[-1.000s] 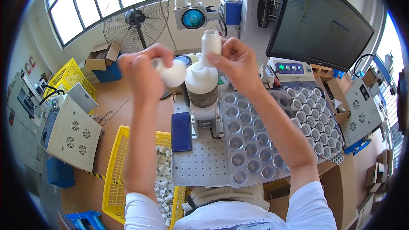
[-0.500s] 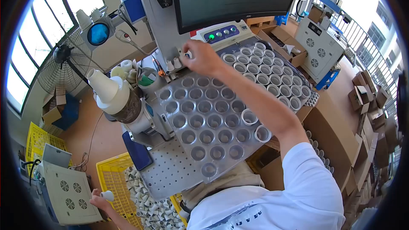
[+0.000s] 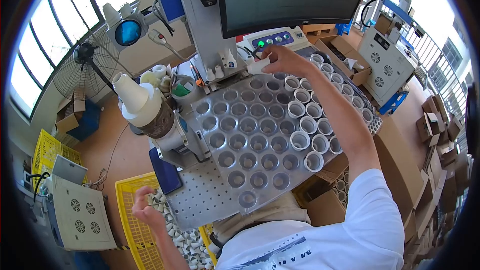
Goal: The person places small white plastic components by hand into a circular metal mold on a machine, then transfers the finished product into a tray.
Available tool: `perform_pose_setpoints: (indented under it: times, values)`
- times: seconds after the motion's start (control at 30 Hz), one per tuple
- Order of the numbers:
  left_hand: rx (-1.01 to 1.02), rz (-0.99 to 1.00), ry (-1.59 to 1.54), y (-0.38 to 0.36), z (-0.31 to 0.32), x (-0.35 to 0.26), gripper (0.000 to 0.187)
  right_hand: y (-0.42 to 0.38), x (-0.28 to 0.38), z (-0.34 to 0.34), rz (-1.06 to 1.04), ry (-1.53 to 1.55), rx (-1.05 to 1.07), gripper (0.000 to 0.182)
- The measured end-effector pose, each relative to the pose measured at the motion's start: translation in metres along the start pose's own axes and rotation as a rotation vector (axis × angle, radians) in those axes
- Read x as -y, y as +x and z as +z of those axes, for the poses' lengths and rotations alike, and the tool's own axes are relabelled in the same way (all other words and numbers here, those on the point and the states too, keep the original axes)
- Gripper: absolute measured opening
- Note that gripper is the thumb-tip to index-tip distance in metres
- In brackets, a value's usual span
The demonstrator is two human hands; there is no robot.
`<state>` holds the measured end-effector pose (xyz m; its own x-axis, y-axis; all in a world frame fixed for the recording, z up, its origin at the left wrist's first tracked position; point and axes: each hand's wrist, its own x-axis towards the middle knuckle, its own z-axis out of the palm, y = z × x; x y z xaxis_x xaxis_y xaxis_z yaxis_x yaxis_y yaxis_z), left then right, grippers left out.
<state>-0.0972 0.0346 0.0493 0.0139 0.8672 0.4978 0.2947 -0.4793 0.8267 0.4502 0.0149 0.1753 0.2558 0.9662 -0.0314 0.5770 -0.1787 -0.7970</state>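
Observation:
A white plastic cup-shaped part [image 3: 258, 66] is pinched on its side in the fingers of my right hand [image 3: 283, 61], just above the far edge of the clear moulded tray [image 3: 227, 172]. Many similar white cups [image 3: 300, 140] stand upright in the right part of that tray, partly hidden by my forearm. My left hand [image 3: 145, 207] is above the yellow basket [image 3: 131, 184], its fingers loosely curled and apart, with no part visible in them. Small white fittings [image 3: 192, 242] fill the basket.
A fixture on the left bears a white cone [image 3: 131, 94]. The monitor [image 3: 295, 0] hangs over the back of the bench, with a control box [image 3: 276, 41] below it. A blue phone-like slab [image 3: 165, 170] lies on the perforated plate [image 3: 200, 197]. Cardboard boxes [image 3: 400, 165] stand at right.
My right hand has moved right from the machine column, and a white cup shows in it. My left hand has come right over the basket; the white part it held is no longer visible.

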Motion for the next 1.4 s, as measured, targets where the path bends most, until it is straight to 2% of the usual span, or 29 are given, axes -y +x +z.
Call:
perform_pose_setpoints:
  times: [0.03,0.07,0.13,0.2,0.27,0.3,0.33,0.4,0.57,0.67,1.3,1.4]
  values:
    - [0.114,0.059,-0.066,-0.006,0.02,-0.009,0.037,-0.006,-0.001,0.01,-0.099,0.205,0.044,0.045]
    - [0.197,0.087,-0.093,-0.011,0.04,-0.016,0.037,-0.005,-0.005,0.019,-0.1,0.211,0.052,0.045]
    - [0.346,0.106,-0.158,-0.022,0.076,-0.023,0.035,0.003,-0.018,0.044,-0.268,0.201,0.054,0.042]
    - [0.429,0.096,-0.195,-0.034,0.104,-0.02,0.032,0.01,-0.028,0.069,-0.279,0.225,0.095,0.039]
    - [0.445,0.094,-0.188,-0.045,0.12,-0.011,0.031,0.005,-0.03,0.094,-0.139,0.744,0.185,0.034]
    - [0.491,0.044,-0.137,-0.05,0.123,-0.006,0.031,0.004,-0.03,0.102,-0.1,0.807,0.183,0.031]
    - [0.524,0.002,-0.084,-0.05,0.125,-0.001,0.032,0.006,-0.034,0.107,-0.124,0.808,0.197,0.031]
    - [0.488,0.026,-0.104,-0.053,0.124,0.006,0.031,0.014,-0.045,0.11,-0.149,0.486,0.133,0.029]
    - [0.432,-0.001,-0.116,-0.054,0.127,0.006,0.034,0.005,-0.032,0.111,-0.178,0.332,0.073,0.031]
    - [0.479,-0.04,-0.119,-0.053,0.124,0.007,0.03,0.006,-0.036,0.115,-0.179,0.316,0.068,0.033]
    - [0.41,-0.063,-0.097,-0.053,0.124,0.001,0.031,-0.003,-0.026,0.114,-0.167,0.213,0.036,0.037]
    - [0.407,-0.005,-0.103,-0.053,0.123,0.004,0.03,-0.001,-0.029,0.114,-0.149,0.191,0.051,0.037]
